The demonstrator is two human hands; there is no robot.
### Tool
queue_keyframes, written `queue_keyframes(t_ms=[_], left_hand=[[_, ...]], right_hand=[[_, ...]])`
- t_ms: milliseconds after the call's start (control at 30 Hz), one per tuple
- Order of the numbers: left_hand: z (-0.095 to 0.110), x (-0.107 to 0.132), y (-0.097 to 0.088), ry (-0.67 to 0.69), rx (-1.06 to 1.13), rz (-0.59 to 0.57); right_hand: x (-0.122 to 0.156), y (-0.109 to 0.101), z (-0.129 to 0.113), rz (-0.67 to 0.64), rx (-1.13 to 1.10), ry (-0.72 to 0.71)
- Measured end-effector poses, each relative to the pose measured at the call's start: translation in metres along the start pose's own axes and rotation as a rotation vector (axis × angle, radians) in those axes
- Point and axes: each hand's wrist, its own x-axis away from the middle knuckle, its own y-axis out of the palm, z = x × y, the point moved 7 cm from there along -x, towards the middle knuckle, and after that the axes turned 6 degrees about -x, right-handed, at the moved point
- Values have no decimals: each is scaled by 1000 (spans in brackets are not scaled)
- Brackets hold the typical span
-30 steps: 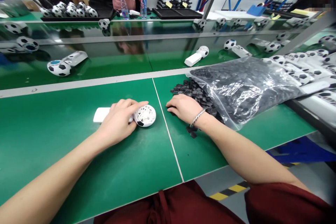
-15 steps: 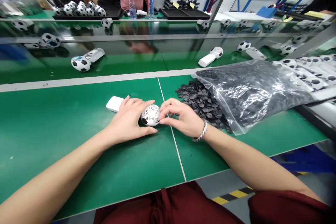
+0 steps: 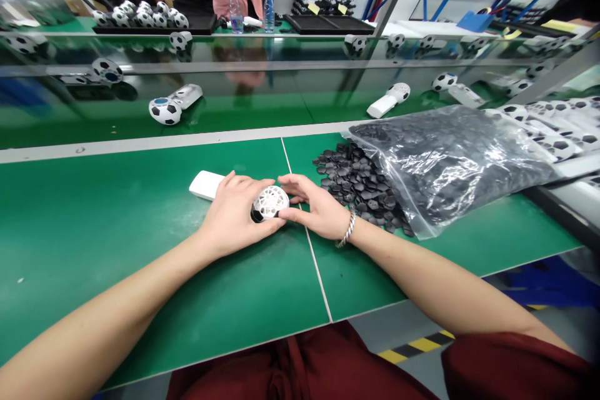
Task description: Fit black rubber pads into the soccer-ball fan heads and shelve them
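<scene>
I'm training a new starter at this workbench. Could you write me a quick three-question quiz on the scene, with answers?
1. Multiple choice: which wrist wears the twisted bracelet? A) Left B) Right
2. True or false: loose black pieces lie beside the clear plastic bag.
3. Open: what is between the left hand and the right hand?

Key
1. B
2. True
3. A round part with a white lattice top

No lettering, brand or number was legible. The label on one plastic bottle and yellow slips on stacked football-patterned pieces were unreadable. Hazard tape marked the floor.
</scene>
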Motion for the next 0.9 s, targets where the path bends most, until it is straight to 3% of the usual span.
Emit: queue_keyframes(t_ms=[100,233,367,500,700,833,900], left_hand=[[4,-2,-3,31,43,13],[5,-2,-5,71,93,14],[4,0,-1,129,113,-23],[0,2,0,102,79,-47],[10,9,5,127,177,-232],[14,11,9,46,303,-189],[16,11,10,81,353,-168]], right_hand=[[1,8,1,-58,-59,7],[-2,3,-7,-59,32,-19],[-3,-27,-14,20,457,0],[2,-53,3,-20,785,227],[3,-52,17,-104,750,325],[1,-51,11,-72,748,261],[2,-50,8,-79,736,235]])
